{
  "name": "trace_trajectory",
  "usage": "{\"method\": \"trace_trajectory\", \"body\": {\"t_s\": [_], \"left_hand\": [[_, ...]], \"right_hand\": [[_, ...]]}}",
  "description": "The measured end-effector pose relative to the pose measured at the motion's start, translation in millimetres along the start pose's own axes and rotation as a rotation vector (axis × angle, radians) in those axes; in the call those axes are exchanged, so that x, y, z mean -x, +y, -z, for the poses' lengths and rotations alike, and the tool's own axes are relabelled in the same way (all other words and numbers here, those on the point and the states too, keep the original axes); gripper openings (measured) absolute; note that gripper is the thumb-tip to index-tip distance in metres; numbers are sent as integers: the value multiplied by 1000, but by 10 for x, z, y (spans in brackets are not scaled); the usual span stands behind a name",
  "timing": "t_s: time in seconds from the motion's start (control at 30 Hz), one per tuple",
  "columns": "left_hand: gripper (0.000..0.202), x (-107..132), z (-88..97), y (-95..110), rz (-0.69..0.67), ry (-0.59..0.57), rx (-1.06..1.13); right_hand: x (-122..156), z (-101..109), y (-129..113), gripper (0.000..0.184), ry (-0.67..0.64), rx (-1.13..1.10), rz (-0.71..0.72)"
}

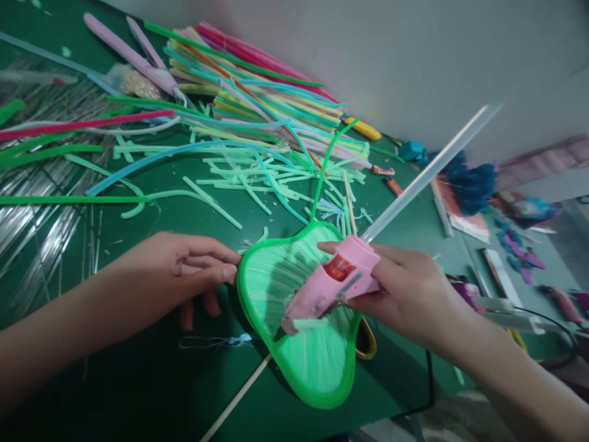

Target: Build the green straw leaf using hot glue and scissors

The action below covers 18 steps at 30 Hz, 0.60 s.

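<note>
A green leaf-shaped panel [322,368] with a raised bright-green border lies on the table, its pale-green face made of fine strips. My left hand [193,270] pinches the panel's left edge between thumb and forefinger, the other fingers curled below. Wrapped in my right hand [409,288] is a pink hot glue gun [317,291], held over the panel with its nozzle pointing down-left to the border. A long clear glue stick [432,172] juts from its back. A thin wooden stick [239,396] extends from under the panel, and a green pipe cleaner [326,166] rises at its top.
Bundled pipe cleaners [276,104] and cut mint pieces [248,178] spread across the green table [147,380]. Behind lie a pink hair straightener [133,55] and a yellow cutter [363,129]. Silvery strands [50,245] are at left; a black cable [430,380] hangs at right.
</note>
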State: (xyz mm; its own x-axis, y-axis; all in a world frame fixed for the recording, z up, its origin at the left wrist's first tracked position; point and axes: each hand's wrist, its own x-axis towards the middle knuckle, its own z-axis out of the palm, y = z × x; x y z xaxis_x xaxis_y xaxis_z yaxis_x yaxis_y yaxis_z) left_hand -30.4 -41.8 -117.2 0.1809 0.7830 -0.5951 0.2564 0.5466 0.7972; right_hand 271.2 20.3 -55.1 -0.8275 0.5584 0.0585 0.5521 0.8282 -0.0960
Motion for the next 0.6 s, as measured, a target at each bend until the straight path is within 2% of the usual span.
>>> {"method": "trace_trajectory", "body": {"t_s": [0.2, 0.6], "left_hand": [[42, 5, -7, -19, -12, 2, 5], [42, -5, -4, -20, -16, 8, -10]], "right_hand": [[15, 18, 34, 14, -57, -18, -6], [-27, -17, 7, 16, 6, 7, 15]]}}
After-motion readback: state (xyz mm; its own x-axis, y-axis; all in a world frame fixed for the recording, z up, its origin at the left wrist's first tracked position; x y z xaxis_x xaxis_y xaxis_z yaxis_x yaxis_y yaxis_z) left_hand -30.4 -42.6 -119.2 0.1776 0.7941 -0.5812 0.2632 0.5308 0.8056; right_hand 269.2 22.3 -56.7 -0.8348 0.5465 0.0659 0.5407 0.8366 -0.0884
